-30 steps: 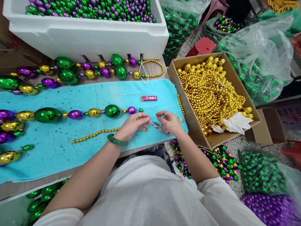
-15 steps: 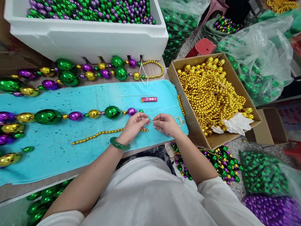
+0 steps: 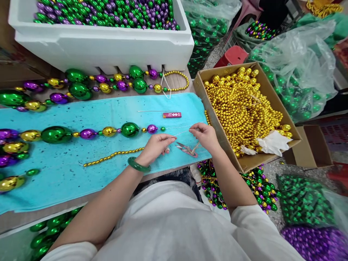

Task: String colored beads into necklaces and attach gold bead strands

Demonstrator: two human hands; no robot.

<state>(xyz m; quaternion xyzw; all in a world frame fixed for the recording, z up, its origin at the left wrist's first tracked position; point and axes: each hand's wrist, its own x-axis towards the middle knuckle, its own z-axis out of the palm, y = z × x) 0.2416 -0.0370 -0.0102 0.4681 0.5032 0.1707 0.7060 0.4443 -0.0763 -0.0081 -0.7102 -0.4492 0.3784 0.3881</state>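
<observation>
A thin white string [image 3: 182,134] runs taut between my two hands. My left hand [image 3: 156,146], with a green bangle [image 3: 138,165] at its wrist, pinches one part, and my right hand [image 3: 206,137] pinches another. Below the string, small scissors [image 3: 187,149] lie on the blue towel [image 3: 108,108]. A short strand of gold beads [image 3: 116,153] reaches under my left hand, which hides its end. Just above lies a strand of large green, gold and purple beads [image 3: 56,134], a thread coming out of its right end.
A pink lighter [image 3: 172,115] and a thin metal rod [image 3: 152,111] lie on the towel. Behind are finished-looking bead strands [image 3: 81,90] and a white foam box [image 3: 108,47] of beads. At right stands a cardboard box [image 3: 225,143] of gold beads; bagged beads [image 3: 304,203] sit on the floor.
My right hand has moved right and a little up, drawing the string out between my hands. The scissors, earlier mostly behind that hand, now show on the towel.
</observation>
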